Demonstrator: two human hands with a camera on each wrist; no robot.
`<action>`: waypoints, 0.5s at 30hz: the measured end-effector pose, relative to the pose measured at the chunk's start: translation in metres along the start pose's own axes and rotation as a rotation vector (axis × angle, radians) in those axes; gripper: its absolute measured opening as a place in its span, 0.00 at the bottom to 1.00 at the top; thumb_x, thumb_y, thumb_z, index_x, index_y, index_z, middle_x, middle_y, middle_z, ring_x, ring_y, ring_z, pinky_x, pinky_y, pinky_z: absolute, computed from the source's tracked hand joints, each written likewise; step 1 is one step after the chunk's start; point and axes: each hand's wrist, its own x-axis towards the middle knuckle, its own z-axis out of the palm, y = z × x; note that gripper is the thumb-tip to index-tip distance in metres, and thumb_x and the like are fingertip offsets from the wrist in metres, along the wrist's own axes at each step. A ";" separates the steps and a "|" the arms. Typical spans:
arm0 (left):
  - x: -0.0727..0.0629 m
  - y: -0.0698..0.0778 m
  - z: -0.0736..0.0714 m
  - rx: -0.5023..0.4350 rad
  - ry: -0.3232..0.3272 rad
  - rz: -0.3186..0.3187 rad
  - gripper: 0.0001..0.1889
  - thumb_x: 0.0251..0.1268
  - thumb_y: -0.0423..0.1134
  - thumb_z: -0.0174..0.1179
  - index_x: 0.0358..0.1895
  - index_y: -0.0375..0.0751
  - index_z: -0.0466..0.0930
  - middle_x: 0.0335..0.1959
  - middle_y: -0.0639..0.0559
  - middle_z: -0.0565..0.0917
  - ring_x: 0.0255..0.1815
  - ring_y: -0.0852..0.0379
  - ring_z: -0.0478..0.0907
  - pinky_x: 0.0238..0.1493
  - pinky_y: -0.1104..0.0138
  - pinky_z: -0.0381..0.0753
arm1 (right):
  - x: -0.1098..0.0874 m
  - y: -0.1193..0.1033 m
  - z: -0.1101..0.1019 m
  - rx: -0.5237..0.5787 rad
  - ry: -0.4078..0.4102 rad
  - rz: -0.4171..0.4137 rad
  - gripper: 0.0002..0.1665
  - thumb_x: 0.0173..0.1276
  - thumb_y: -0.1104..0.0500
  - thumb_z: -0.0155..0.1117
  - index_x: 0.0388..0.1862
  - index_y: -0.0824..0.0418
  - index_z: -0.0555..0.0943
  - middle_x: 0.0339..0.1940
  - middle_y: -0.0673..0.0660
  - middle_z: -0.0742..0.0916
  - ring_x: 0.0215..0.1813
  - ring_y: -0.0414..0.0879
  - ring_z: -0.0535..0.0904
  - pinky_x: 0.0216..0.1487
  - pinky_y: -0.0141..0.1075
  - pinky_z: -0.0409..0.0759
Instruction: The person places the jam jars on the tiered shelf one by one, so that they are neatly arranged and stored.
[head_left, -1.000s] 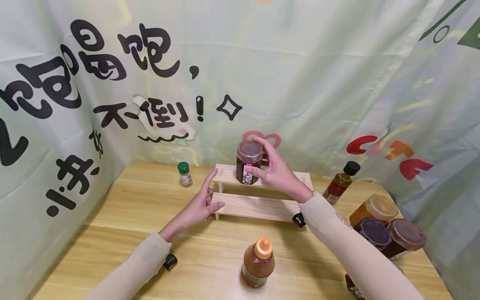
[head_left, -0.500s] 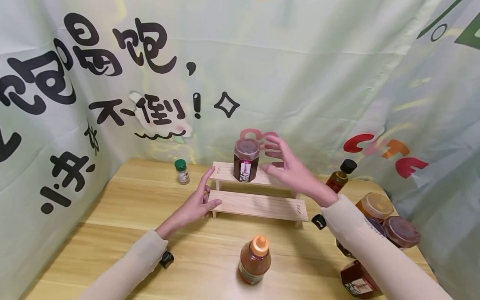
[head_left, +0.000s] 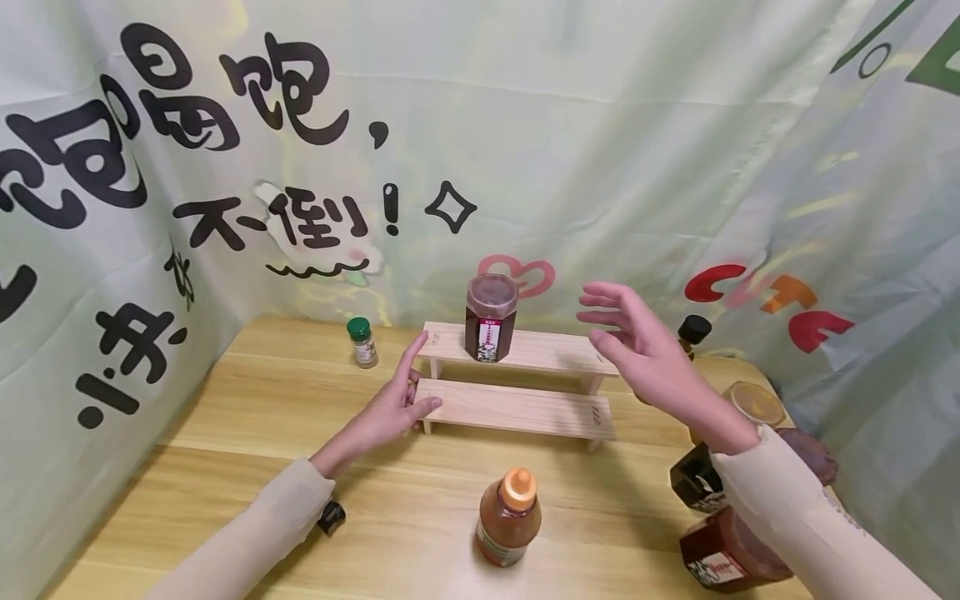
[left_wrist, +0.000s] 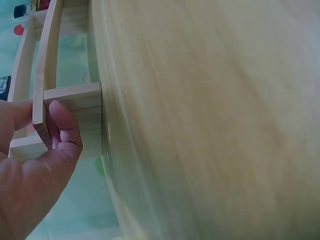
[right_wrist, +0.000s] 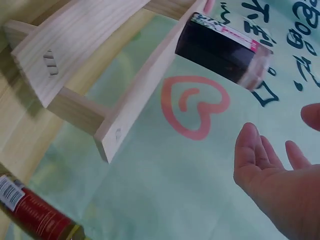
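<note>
A two-tier wooden shelf (head_left: 517,408) stands on the table, and a dark hexagonal jar (head_left: 491,321) sits upright on its upper tier. My left hand (head_left: 386,408) grips the shelf's left end; the left wrist view has the lower board (left_wrist: 45,75) pinched between thumb and curled fingers. To the right of the jar, my right hand (head_left: 648,354) is in the air with fingers spread and holds nothing. The right wrist view also puts this hand (right_wrist: 270,175) apart from the jar (right_wrist: 220,47).
In front of the shelf stands an orange-capped squeeze bottle (head_left: 508,517). A green-capped shaker (head_left: 362,342) is behind on the left. Several jars (head_left: 731,550) and a black-capped bottle (head_left: 694,329) stand at right, partly behind my right arm. A printed curtain (head_left: 600,150) hangs behind the table.
My right hand has let go of the jar on the upper tier and moved away to the right. My left hand keeps its place on the shelf's end.
</note>
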 end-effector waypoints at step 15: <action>0.001 -0.003 -0.001 -0.013 -0.014 0.005 0.59 0.76 0.28 0.68 0.91 0.66 0.33 0.43 0.38 0.70 0.28 0.54 0.72 0.22 0.67 0.78 | -0.079 -0.017 -0.024 -0.257 0.208 0.106 0.35 0.79 0.58 0.72 0.80 0.47 0.71 0.71 0.50 0.81 0.61 0.34 0.81 0.54 0.21 0.77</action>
